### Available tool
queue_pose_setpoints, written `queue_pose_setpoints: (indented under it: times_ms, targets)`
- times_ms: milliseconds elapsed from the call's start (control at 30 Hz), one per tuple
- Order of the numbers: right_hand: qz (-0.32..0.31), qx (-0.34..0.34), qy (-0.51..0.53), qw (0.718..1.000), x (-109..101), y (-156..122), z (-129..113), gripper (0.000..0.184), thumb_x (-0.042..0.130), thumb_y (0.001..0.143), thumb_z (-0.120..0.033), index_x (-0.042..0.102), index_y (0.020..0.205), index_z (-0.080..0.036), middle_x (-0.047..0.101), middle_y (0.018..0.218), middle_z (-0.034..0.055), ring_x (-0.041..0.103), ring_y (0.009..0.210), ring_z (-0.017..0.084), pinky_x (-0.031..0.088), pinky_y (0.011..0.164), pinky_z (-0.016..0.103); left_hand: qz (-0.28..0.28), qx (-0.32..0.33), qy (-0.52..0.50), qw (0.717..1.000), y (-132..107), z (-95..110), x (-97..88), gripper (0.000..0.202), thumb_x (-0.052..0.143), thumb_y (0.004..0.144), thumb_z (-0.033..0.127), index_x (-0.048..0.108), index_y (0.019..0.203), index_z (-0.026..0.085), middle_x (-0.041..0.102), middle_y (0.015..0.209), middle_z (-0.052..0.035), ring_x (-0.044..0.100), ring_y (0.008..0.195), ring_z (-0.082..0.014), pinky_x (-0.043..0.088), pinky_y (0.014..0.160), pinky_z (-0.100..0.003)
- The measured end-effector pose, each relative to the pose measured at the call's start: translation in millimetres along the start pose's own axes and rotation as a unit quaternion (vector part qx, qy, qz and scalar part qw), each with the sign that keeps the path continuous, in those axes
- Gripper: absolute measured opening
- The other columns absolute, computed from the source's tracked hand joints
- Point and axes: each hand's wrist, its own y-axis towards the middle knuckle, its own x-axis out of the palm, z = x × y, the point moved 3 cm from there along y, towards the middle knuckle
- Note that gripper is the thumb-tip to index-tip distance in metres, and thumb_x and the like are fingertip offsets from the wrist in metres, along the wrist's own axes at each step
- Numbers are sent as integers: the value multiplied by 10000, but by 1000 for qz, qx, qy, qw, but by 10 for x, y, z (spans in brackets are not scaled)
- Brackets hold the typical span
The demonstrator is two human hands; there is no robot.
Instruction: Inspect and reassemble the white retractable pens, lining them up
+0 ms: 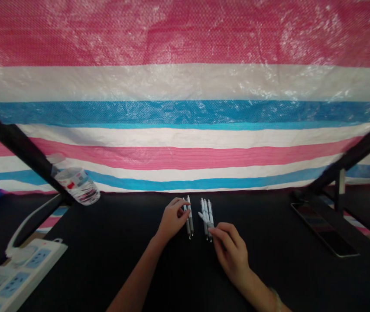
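Two slim white-and-grey pens (190,223) lie side by side on the black table, their lower ends toward me. My left hand (171,220) is over their upper part, thumb and forefinger closed around the right-hand one; its palm side is hidden. Just to the right, several similar pens (206,206) lie in a close row. My right hand (232,249) pinches one more pen (202,216) between thumb and fingers. This pen slants up to the left across the row, and its near end is covered by my fingertips.
A clear plastic bottle (82,186) leans at the back left by a black frame bar (25,151). A white power strip (19,273) fills the front left. On the right lies a dark phone (324,229). A striped plastic sheet (185,82) hangs behind the table.
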Motion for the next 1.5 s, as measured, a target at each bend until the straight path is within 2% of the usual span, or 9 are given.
queue_pose_setpoints:
  times_ms: [133,367,467,533,700,867,1100,1233,1500]
  targets:
    - [99,88,18,991,-67,1,38,158,535,918,-105,630,978,-216,554,890,54,592,778,173,520,643,292,10,-18,-18,1000,28,127,-55,206,623,817,221,698,1008,194,655,959,-59,603,603,-121,501,552,-237]
    - [157,213,152,952,-101,-76,-11,50,568,931,-244,594,932,-202,523,917,56,560,720,156,492,552,268,-99,-44,-71,992,-294,328,-179,497,656,809,260,547,1294,236,616,1152,-96,630,634,-112,539,570,-248]
    - [144,301,258,907,-25,-122,-57,86,574,938,-293,555,922,-211,520,825,2,547,597,110,471,529,244,-124,-84,-105,983,-464,353,-205,599,706,775,255,489,1333,267,603,1144,-76,630,603,-101,526,543,-236]
    - [119,358,309,873,59,-152,-70,130,592,931,-333,541,923,-214,520,676,-38,540,551,113,454,517,233,-134,-103,-146,975,-547,368,-218,423,691,803,285,561,1203,237,624,988,-37,617,565,-103,503,513,-224]
    - [85,475,440,757,307,-267,-53,281,669,840,-451,529,887,-212,505,565,-68,481,475,106,423,452,216,-42,-147,-199,968,-679,349,-299,212,684,830,382,581,812,197,536,571,58,497,436,-92,381,437,-194]
    - [-17,545,505,669,427,-348,-130,471,672,779,-588,561,1009,-192,515,584,-59,457,442,95,391,379,191,-14,-179,-248,952,-792,314,-243,271,687,822,437,561,787,200,551,527,59,483,410,-95,359,422,-196]
    - [-256,482,402,735,312,-383,-93,604,519,826,-723,638,825,-130,425,453,-75,284,338,41,171,339,170,-2,-215,-304,928,-912,279,-143,303,701,806,459,557,752,198,541,507,57,457,384,-85,314,401,-192]
    - [-249,448,347,786,288,-353,-48,553,544,848,-669,671,783,-135,359,457,-78,287,419,59,184,412,193,13,-237,-301,924,-993,246,-123,326,710,798,469,550,726,194,518,488,65,426,369,-70,279,388,-179]
    - [-241,429,313,812,267,-443,-20,457,573,865,-577,705,766,-151,400,546,-38,319,507,93,209,464,229,-23,-267,-297,916,-1075,273,-109,362,742,753,504,561,744,191,539,498,59,426,358,-69,302,352,-169]
